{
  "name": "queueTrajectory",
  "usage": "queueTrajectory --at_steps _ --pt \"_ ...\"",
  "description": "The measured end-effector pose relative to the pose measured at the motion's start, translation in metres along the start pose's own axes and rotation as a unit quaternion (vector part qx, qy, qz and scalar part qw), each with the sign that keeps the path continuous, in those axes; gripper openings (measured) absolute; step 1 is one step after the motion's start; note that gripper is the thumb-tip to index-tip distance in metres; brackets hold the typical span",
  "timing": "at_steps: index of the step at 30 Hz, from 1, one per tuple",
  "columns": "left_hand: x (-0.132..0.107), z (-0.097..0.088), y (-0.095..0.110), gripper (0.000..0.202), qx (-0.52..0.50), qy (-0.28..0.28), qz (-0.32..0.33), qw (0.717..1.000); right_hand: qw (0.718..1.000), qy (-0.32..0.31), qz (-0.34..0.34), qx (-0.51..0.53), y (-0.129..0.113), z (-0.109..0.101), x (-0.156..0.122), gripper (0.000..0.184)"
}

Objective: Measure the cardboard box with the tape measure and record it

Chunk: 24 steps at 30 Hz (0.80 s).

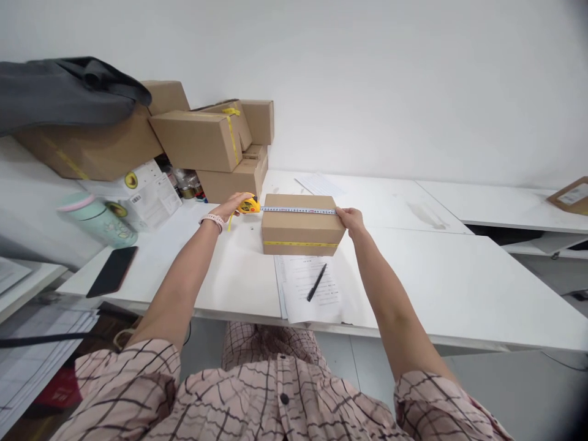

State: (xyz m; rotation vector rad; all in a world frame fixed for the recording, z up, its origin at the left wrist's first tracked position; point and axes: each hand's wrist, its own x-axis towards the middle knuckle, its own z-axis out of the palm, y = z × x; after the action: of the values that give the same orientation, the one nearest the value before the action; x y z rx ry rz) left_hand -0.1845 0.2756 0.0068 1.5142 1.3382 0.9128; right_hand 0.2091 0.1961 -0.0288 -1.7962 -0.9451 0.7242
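Note:
A cardboard box (298,223) with a strip of yellow tape along its front side rests on the white table. Across its top runs the extended blade of a tape measure (249,204), whose yellow case sits just left of the box. My left hand (231,205) is closed around that case, and a yellow strap hangs below it. At the box's right edge, my right hand (350,219) pinches the end of the blade against the cardboard. Printed papers (305,288) lie in front of the box, with a black pen (316,282) on them.
Cardboard boxes (197,141) are stacked at the back left, with a dark grey bag (68,92) on top. A mint-green bottle (98,222) and a phone (113,271) are on the left. Another sheet (319,184) lies behind the box. A brown box (569,195) stands far right.

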Motion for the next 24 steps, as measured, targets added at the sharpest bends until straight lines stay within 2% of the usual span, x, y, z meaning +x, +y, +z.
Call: queueTrajectory --at_steps 3,7,17,21,24 --pt "0.001 -0.002 -0.002 0.045 -0.003 -0.005 0.004 1.0 0.989 0.079 -0.026 -0.119 -0.005 0.005 -0.005 0.023" --pt "0.001 -0.003 -0.004 0.045 -0.005 0.0 -0.001 1.0 0.966 0.083 -0.072 -0.235 -0.014 0.008 -0.011 0.024" --pt "-0.002 0.0 0.0 0.042 0.0 -0.004 0.002 1.0 0.949 0.036 -0.149 -0.276 -0.016 0.015 -0.006 0.034" --pt "-0.005 -0.002 0.0 0.044 -0.003 -0.005 0.003 1.0 0.94 0.04 -0.146 -0.306 -0.017 0.014 -0.008 0.037" --pt "-0.007 0.0 0.0 0.045 -0.005 0.001 0.0 1.0 0.937 0.045 -0.117 -0.325 -0.018 0.014 -0.011 0.04"
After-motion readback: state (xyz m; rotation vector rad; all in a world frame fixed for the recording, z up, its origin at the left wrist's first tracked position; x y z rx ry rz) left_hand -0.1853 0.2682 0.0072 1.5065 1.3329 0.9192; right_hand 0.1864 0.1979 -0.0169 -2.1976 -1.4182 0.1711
